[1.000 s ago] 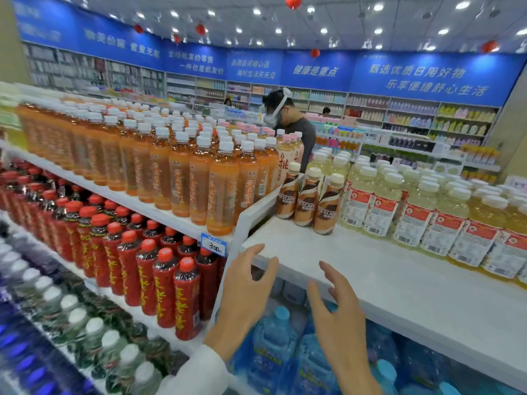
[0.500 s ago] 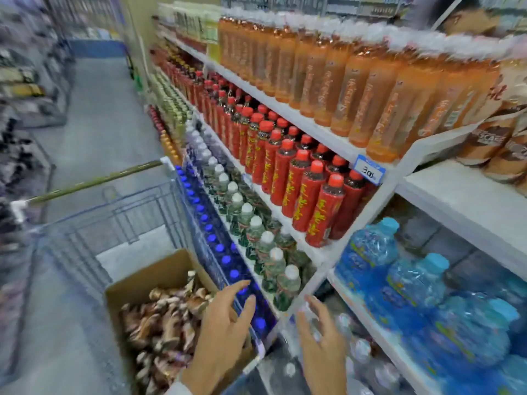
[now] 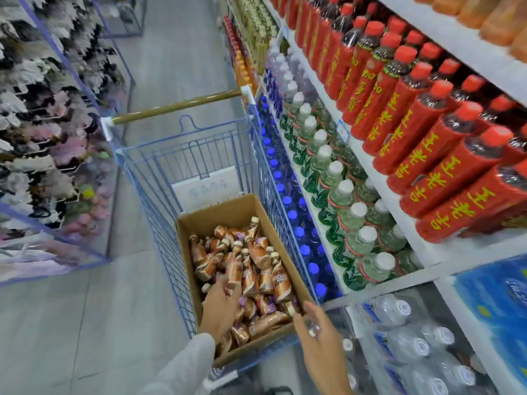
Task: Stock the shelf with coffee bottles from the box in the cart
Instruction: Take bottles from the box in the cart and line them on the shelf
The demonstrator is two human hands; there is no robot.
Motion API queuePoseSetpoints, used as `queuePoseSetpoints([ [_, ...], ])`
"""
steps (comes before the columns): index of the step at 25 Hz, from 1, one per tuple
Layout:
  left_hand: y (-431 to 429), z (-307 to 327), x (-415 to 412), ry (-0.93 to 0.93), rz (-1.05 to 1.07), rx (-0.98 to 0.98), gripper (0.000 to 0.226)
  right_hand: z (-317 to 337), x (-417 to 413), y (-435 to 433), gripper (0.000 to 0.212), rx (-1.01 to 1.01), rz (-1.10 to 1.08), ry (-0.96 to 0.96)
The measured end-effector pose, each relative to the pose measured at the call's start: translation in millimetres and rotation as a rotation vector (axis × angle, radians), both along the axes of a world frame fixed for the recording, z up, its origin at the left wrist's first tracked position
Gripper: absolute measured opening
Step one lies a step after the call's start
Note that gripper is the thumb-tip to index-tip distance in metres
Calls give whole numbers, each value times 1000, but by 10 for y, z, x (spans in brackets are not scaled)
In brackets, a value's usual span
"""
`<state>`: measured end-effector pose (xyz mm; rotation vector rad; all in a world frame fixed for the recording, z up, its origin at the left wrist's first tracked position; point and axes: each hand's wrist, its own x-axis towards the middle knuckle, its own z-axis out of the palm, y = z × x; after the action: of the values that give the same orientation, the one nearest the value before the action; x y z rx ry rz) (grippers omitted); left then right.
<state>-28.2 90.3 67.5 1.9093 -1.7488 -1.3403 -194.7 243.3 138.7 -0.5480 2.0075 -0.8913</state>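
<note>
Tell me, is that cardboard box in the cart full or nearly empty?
Fairly full: coffee bottles lie jumbled on their sides across the box, hiding its floor. How deep the pile goes cannot be told.

head cam | looks steeply down along aisle (image 3: pixel 171 67) | close over cart (image 3: pixel 199 155) and box (image 3: pixel 228 206) | shelf (image 3: pixel 436 249) at right

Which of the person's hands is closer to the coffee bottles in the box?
Left. The left hand is inside the box, touching the coffee bottles; the right hand hovers at the box's near right corner.
</note>
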Motion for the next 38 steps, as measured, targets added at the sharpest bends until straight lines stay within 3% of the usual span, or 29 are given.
queuePoseSetpoints([
  [2, -357, -273, -124, -72, 51, 110, 45, -96, 58, -125, 27, 72, 8, -17],
  [7, -971, -933, -404, -345, -107, 371, 82, -282, 164, -345, 31, 181, -13, 0],
  [11, -1127, -1281, -457, -396, -145, 380, 85, -314, 137, -594, 26, 245, 17, -3],
  [14, -1236, -1299, -331, -242, -64, 490, 73, -393, 75, -911, 39, 246, 114, -38],
  [16, -1216, -1167, -190, -75, 70, 584, 76, -484, 32, -1218, 45, 235, 169, -6],
  [22, -747, -476, 306, 320, 367, 548, 42, -1136, -95, -2383, 43, 290, 254, 72],
  [26, -500, -65, 574, 357, 537, 520, 31, -1749, -37, -2892, 61, 485, 436, 274],
  [28, -425, 39, 662, 360, 583, 511, 20, -2029, 23, -3025, 67, 523, 471, 268],
  [31, -382, 92, 732, 356, 587, 537, 28, -2359, 84, -3160, 72, 534, 422, 271],
  [34, -402, 40, 748, 369, 548, 571, 50, -2523, 44, -3286, 72, 495, 391, 326],
  [36, -395, -15, 732, 369, 535, 567, 56, -2506, -32, -3280, 73, 499, 357, 247],
  [38, -429, 14, 654, 387, 515, 550, 45, -2372, -130, -3176, 73, 483, 245, 63],
])
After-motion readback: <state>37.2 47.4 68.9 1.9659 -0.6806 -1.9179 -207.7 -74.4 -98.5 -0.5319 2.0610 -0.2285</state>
